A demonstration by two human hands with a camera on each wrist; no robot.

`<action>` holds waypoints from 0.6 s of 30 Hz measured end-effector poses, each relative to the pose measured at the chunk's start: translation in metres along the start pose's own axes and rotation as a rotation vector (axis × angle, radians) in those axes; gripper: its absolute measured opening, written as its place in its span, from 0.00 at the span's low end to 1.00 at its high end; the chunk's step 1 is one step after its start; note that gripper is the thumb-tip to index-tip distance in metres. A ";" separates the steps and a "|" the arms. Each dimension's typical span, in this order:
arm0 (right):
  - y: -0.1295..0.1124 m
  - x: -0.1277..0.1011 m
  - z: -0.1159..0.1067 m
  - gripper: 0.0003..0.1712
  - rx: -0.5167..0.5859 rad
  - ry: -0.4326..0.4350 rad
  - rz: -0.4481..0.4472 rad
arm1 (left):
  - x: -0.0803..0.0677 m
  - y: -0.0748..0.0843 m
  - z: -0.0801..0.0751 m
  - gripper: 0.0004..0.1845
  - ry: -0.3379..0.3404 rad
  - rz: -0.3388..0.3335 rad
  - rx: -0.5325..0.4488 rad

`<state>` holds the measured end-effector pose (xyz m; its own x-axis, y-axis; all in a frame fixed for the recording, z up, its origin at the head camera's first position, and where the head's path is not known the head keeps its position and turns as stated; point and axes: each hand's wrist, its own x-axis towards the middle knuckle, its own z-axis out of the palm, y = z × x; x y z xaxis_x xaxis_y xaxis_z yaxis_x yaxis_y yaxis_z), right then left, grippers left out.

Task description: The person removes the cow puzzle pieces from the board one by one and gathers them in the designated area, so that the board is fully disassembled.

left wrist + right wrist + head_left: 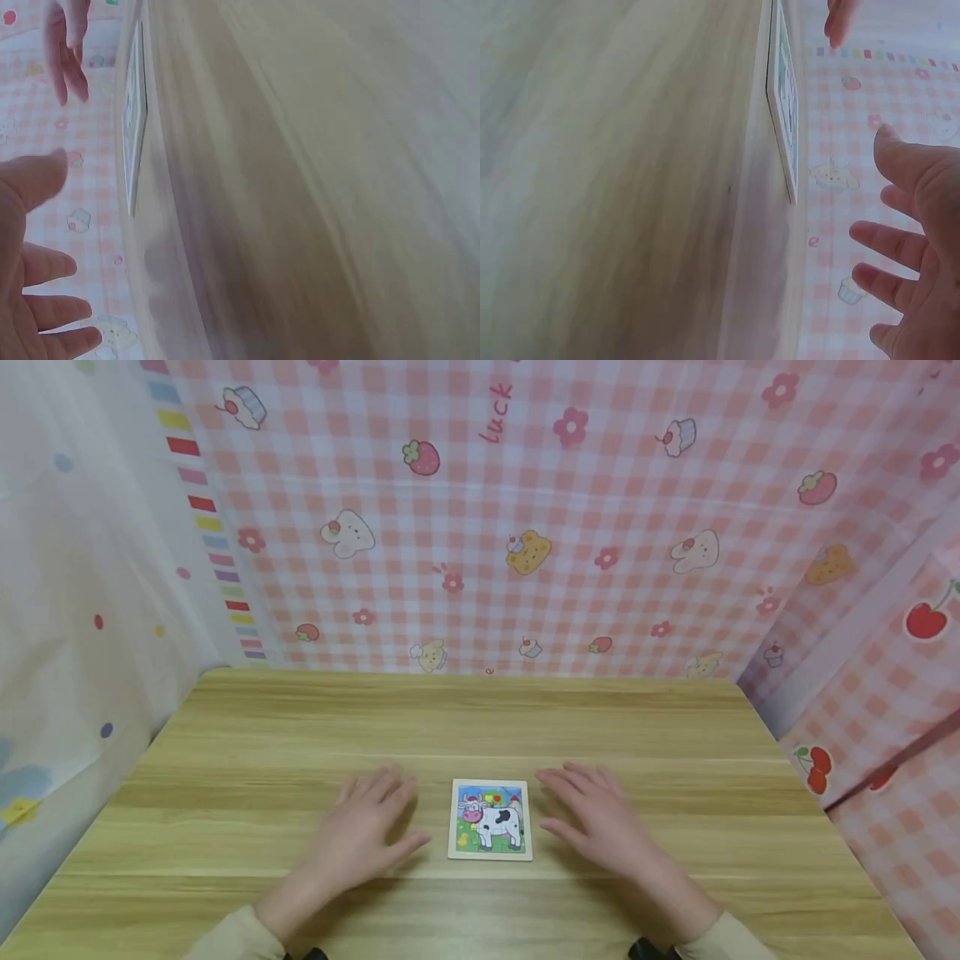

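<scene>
A small square cow jigsaw puzzle (490, 820) in a pale wooden frame lies flat on the table, its picture facing up and its pieces fitted together. To its left my left hand (369, 827) hovers with fingers spread, apart from the frame. On the other side my right hand (596, 822) is held likewise, thumb toward the puzzle and touching nothing. Both wrist views show the puzzle edge-on, as a thin board (135, 120) in the left one and a thin board (784, 101) in the right one. Neither hand holds anything.
The wood-grain table (480, 718) reaches back to a pink checked cloth (480, 527) with cartoon prints. A white dotted cloth (82, 568) hangs on the left, and a cherry-printed checked cloth (892, 693) on the right.
</scene>
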<state>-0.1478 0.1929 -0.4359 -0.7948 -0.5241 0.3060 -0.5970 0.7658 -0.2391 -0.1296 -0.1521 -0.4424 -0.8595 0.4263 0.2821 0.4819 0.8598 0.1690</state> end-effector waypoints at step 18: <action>-0.015 0.039 0.009 0.25 0.195 0.000 -0.046 | 0.010 0.038 0.022 0.31 -0.107 0.131 -0.161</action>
<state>-0.1705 0.1577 -0.4282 -0.7660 -0.5570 0.3210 -0.6428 0.6543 -0.3985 -0.1235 -0.1085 -0.4543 -0.7966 0.5664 0.2113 0.6045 0.7425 0.2887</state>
